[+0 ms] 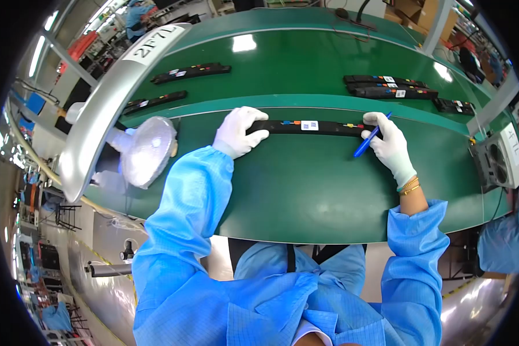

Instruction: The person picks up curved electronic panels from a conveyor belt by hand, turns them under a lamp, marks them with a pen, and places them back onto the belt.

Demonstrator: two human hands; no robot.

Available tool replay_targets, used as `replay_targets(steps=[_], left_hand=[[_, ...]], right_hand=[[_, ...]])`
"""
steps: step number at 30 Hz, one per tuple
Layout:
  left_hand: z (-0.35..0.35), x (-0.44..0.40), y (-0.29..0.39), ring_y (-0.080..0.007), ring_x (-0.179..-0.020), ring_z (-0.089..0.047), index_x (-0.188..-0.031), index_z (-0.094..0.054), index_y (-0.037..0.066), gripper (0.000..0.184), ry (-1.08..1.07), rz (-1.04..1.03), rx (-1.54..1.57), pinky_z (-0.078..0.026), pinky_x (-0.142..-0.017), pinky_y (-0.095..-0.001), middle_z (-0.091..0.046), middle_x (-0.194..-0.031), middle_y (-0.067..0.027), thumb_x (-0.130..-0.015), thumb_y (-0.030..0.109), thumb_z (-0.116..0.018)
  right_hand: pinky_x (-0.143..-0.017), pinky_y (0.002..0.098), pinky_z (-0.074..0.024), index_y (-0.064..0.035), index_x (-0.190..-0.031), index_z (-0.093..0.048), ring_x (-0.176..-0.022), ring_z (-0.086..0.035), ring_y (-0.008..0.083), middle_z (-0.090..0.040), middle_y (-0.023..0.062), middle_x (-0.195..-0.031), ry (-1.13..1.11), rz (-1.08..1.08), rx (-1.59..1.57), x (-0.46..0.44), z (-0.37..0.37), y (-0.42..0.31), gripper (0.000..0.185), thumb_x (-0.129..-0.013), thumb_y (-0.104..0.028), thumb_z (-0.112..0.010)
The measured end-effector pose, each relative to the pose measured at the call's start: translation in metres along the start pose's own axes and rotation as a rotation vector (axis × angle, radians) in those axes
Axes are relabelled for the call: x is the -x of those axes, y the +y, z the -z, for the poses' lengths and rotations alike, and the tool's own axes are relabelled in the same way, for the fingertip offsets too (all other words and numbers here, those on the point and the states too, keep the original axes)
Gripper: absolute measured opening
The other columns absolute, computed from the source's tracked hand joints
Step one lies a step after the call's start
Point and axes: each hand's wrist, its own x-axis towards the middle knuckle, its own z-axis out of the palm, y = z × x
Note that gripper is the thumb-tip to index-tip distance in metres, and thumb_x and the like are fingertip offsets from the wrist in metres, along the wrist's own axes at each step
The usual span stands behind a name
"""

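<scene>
A long black bar [282, 127] with a white code label and small orange, blue, yellow and red marks lies crosswise on the green bench top [305, 196]. My left hand [241, 132], in a white glove, is closed around the bar's left end. At the other end, my gloved right hand [391, 149] touches the bar with its fingertips. That same hand grips a blue pen [361, 147], which slants down and to the left beside the bar's end.
More black bars lie on the green surface beyond, at back left [191, 71] and back right [392, 89]. A silver lamp hood [106, 104] and plastic-wrapped round object [150, 151] stand at left. A fan unit [496, 155] is at right.
</scene>
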Motion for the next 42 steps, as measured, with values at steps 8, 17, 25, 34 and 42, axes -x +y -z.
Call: replay_targets(steps=[8, 17, 25, 34, 42], left_hand=[[0.000, 0.002, 0.005, -0.0280, -0.110, -0.060, -0.113, -0.068, 0.007, 0.036, 0.000, 0.155, 0.020, -0.045, -0.101, -0.0372, -0.064, -0.112, -0.0100, -0.081, 0.022, -0.074], [-0.008, 0.005, 0.008, -0.0290, -0.118, -0.056, -0.119, -0.066, 0.008, 0.037, 0.038, 0.193, -0.074, -0.043, -0.105, -0.0381, -0.062, -0.118, -0.0109, -0.085, 0.021, -0.072], [-0.012, 0.005, 0.011, -0.0323, -0.118, -0.055, -0.122, -0.063, 0.009, 0.037, 0.042, 0.171, -0.217, -0.043, -0.105, -0.0407, -0.061, -0.120, -0.0117, -0.088, 0.023, -0.066], [-0.016, 0.004, 0.009, -0.0310, -0.115, -0.056, -0.119, -0.064, 0.010, 0.035, 0.077, 0.136, -0.256, -0.045, -0.102, -0.0409, -0.062, -0.118, -0.0096, -0.087, 0.024, -0.069], [-0.015, -0.004, 0.016, -0.0333, -0.111, -0.056, -0.122, -0.064, 0.013, 0.042, 0.031, 0.057, -0.264, -0.045, -0.099, -0.0427, -0.061, -0.117, -0.0116, -0.084, 0.029, -0.071]], right_hand=[[-0.097, 0.0369, -0.0498, -0.0095, -0.118, -0.059, -0.111, -0.063, 0.0287, -0.068, 0.0109, -0.113, -0.041, 0.015, 0.008, 0.002, 0.001, 0.006, 0.034, -0.086, -0.011, -0.071], [-0.096, 0.0370, -0.0499, -0.0105, -0.116, -0.059, -0.110, -0.063, 0.0285, -0.068, 0.0088, -0.111, -0.027, 0.047, -0.023, 0.005, -0.003, 0.011, 0.032, -0.086, -0.012, -0.071], [-0.093, 0.0370, -0.0514, -0.0124, -0.115, -0.059, -0.106, -0.064, 0.0276, -0.068, 0.0077, -0.109, -0.016, 0.055, -0.096, 0.003, -0.008, 0.019, 0.030, -0.087, -0.013, -0.071], [-0.089, 0.0383, -0.0518, -0.0136, -0.112, -0.061, -0.102, -0.065, 0.0290, -0.067, 0.0080, -0.104, -0.004, 0.060, -0.048, 0.006, -0.006, 0.013, 0.028, -0.086, -0.014, -0.072], [-0.085, 0.0411, -0.0513, -0.0141, -0.109, -0.061, -0.096, -0.063, 0.0315, -0.065, 0.0098, -0.097, 0.000, 0.114, 0.049, 0.006, -0.004, 0.007, 0.029, -0.083, -0.015, -0.074]])
